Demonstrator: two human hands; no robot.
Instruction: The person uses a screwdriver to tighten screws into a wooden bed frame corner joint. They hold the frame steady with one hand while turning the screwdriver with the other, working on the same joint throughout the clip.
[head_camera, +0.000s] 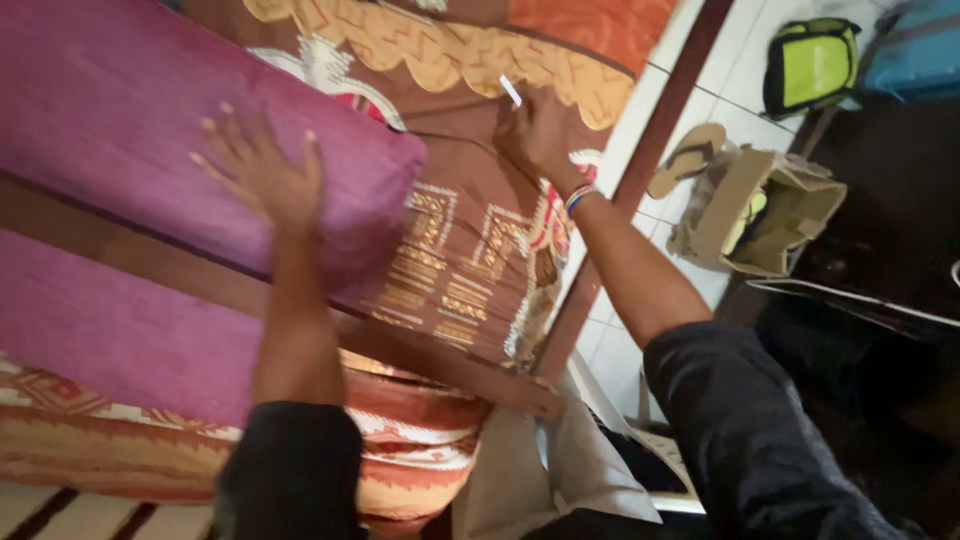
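Purple cushion (150, 120) cut off left, blurred.

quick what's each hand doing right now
Left hand: open, fingers spread, flat on the purple fabric pillow.
Right hand: closed on the brown patterned bedsheet, small white piece at its fingertips.

Single view, head-worn camera, tilted steeply down and rolled sideways. Landmark: brown patterned bedsheet (470, 250), filling upper middle of frame, close below lens. Purple pillow (150, 120) left of sheet, near. Left hand (265, 175) and right hand (535, 135) reach away from camera over sheet; dark sleeves at bottom edge, nearest lens. Tiled floor (740, 60) right of sheet, farther off, with cardboard box (770, 215). No second view.
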